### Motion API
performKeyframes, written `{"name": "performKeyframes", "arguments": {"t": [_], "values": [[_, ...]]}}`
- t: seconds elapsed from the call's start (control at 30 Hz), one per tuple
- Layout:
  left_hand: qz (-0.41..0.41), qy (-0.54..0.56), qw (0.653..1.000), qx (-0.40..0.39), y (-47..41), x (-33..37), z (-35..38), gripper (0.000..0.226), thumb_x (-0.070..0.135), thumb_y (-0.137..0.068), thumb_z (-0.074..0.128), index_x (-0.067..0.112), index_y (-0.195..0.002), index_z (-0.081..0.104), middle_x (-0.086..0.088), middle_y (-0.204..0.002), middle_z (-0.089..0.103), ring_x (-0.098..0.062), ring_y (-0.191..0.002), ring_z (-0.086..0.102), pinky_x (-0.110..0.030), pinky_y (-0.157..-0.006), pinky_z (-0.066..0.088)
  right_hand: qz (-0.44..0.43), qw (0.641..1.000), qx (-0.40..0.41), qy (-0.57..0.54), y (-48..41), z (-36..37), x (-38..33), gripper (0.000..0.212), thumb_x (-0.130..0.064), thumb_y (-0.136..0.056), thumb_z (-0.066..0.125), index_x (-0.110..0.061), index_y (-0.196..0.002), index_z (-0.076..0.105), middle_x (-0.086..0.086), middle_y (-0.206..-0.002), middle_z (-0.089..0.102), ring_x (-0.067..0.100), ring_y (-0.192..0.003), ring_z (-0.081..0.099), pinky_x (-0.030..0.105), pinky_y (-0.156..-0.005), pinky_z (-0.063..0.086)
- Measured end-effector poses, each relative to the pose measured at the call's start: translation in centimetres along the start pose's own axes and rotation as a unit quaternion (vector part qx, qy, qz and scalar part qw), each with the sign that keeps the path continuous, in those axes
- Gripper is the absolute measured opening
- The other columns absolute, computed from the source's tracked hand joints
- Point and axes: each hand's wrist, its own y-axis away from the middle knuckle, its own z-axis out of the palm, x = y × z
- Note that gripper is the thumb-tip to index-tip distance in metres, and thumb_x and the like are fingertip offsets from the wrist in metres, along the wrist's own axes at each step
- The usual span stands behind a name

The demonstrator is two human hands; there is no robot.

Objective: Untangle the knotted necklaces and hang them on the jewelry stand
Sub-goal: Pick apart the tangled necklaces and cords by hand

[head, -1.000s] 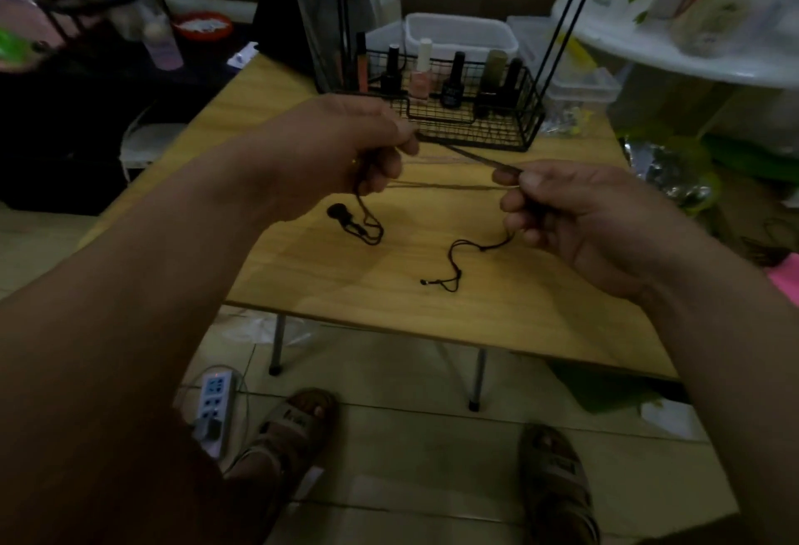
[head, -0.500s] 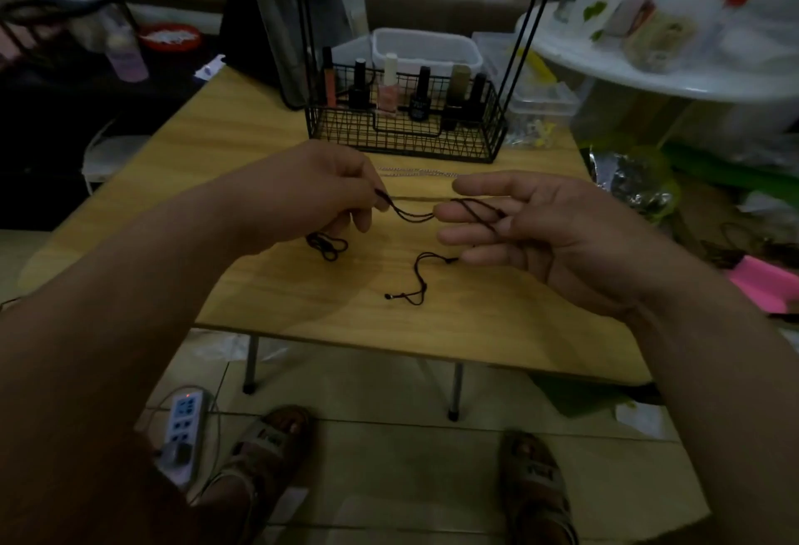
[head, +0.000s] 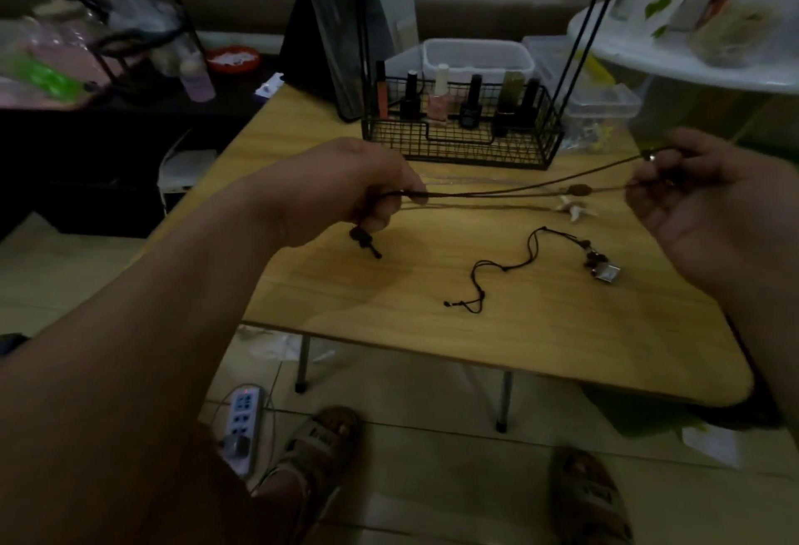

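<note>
Cord necklace (head: 577, 190) taut between left grip (head: 341, 194) and right grip (head: 713, 207), above table (head: 540, 341).

The wooden table (head: 519, 350) carries a wire basket (head: 462, 147) and a black necklace (head: 529, 247).

jewelry stand (head: 458, 151): top cut off | shelf clutter (head: 56, 64): blurred | cord (head: 497, 190): end inside left hand (head: 346, 194)

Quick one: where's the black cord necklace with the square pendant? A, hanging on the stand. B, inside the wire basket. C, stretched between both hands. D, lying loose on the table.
D: the black cord necklace lies slack on the table, touched by neither hand. The left hand and right hand hold a different brown cord stretched between them.
</note>
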Motion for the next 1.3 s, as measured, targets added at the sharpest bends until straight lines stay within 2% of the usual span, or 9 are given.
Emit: {"name": "performKeyframes", "arguments": {"t": [0.17, 0.37, 0.53, 0.67, 0.73, 0.83, 1.0, 1.2, 1.3], "values": [[0.005, 0.011, 1.0, -0.028, 0.3, -0.6, -1.0, 0.024, 0.003, -0.102, 0.049, 0.007, -0.106, 0.073, -0.009, -0.08, 0.064, -0.019, -0.071, 0.058, -0.032, -0.068, 0.049, -0.013, 0.994, 0.063, -0.093, -1.1, -1.8, -0.5, 0.021, -0.012, -0.099, 0.05, -0.019, -0.112, 0.065, -0.006, -0.074, 0.061, 0.009, -0.063, 0.062, 0.026, -0.067, 0.058], [-0.021, 0.131, 0.988, -0.083, 0.3, -0.6, -0.3, 0.031, 0.001, -0.105, 0.049, 0.008, -0.131, 0.064, -0.014, -0.107, 0.073, -0.021, -0.085, 0.068, -0.034, -0.078, 0.058, -0.032, 0.998, 0.049, 0.02, 0.7, 0.3, -0.3, 0.031, -0.005, -0.101, 0.04, -0.018, -0.11, 0.067, -0.003, -0.08, 0.061, 0.006, -0.062, 0.056, 0.024, -0.063, 0.055], [-0.011, 0.179, 0.978, -0.104, 0.1, 0.2, 1.6, 0.037, 0.0, -0.104, 0.05, 0.012, -0.138, 0.06, -0.015, -0.118, 0.074, -0.021, -0.089, 0.072, -0.033, -0.079, 0.061, -0.022, 0.982, -0.072, 0.175, 3.2, 3.3, 1.5, 0.035, 0.001, -0.1, 0.041, -0.012, -0.113, 0.072, 0.003, -0.095, 0.074, 0.008, -0.064, 0.055, 0.023, -0.056, 0.042], [0.008, 0.221, 0.968, -0.123, -0.1, 0.8, 3.1, 0.038, 0.0, -0.103, 0.051, 0.01, -0.139, 0.059, -0.015, -0.115, 0.074, -0.02, -0.085, 0.073, -0.032, -0.075, 0.061, -0.048, 0.9, -0.232, 0.365, 4.1, 5.3, 3.6, 0.041, 0.0, -0.097, 0.057, -0.026, -0.127, 0.07, -0.009, -0.113, 0.075, 0.0, -0.068, 0.059, 0.019, -0.058, 0.044], [0.018, 0.232, 0.965, -0.123, -0.3, 1.1, 3.6, 0.038, 0.001, -0.101, 0.053, 0.01, -0.137, 0.061, -0.015, -0.108, 0.073, -0.019, -0.082, 0.072, -0.031, -0.073, 0.061, -0.04, 0.87, -0.291, 0.395, 4.0, 6.0, 4.6, 0.028, -0.005, -0.099, 0.061, -0.023, -0.116, 0.073, -0.01, -0.098, 0.075, 0.002, -0.071, 0.063, 0.02, -0.063, 0.048], [0.026, 0.224, 0.967, -0.121, -0.3, 1.1, 3.7, 0.037, 0.001, -0.1, 0.054, 0.011, -0.135, 0.063, -0.014, -0.098, 0.07, -0.018, -0.077, 0.07, -0.031, -0.073, 0.061, -0.02, 0.88, -0.289, 0.376, 3.6, 6.4, 4.7, 0.016, -0.018, -0.102, 0.061, -0.018, -0.097, 0.076, 0.005, -0.078, 0.063, 0.015, -0.061, 0.044, 0.024, -0.056, 0.035], [0.016, 0.133, 0.986, -0.102, 0.0, 0.9, 2.5, 0.03, 0.003, -0.104, 0.053, 0.009, -0.131, 0.064, -0.01, -0.092, 0.072, -0.019, -0.078, 0.066, -0.03, -0.073, 0.057, -0.032, 0.904, -0.217, 0.368, 2.2, 5.6, 2.8, 0.022, -0.017, -0.105, 0.055, -0.02, -0.1, 0.077, -0.004, -0.074, 0.064, 0.006, -0.056, 0.043, 0.017, -0.047, 0.034], [-0.004, -0.026, 0.994, -0.104, 0.5, -0.3, 0.8, 0.02, 0.01, -0.104, 0.057, 0.012, -0.117, 0.071, -0.007, -0.094, 0.075, -0.021, -0.095, 0.072, -0.038, -0.093, 0.06, -0.026, 0.926, -0.177, 0.331, 1.0, 4.4, 2.3, 0.025, -0.011, -0.107, 0.05, -0.014, -0.105, 0.075, -0.002, -0.069, 0.057, 0.011, -0.055, 0.034, 0.019, -0.043, 0.024], [-0.026, -0.026, 0.997, -0.069, 0.8, -1.1, -0.1, 0.017, 0.01, -0.103, 0.059, 0.008, -0.113, 0.072, -0.006, -0.091, 0.073, -0.019, -0.086, 0.07, -0.035, -0.084, 0.062, -0.018, 0.929, -0.165, 0.331, 0.4, 3.7, 2.1, 0.025, -0.01, -0.106, 0.05, -0.012, -0.108, 0.075, 0.001, -0.071, 0.058, 0.011, -0.055, 0.034, 0.019, -0.043, 0.024]]}}
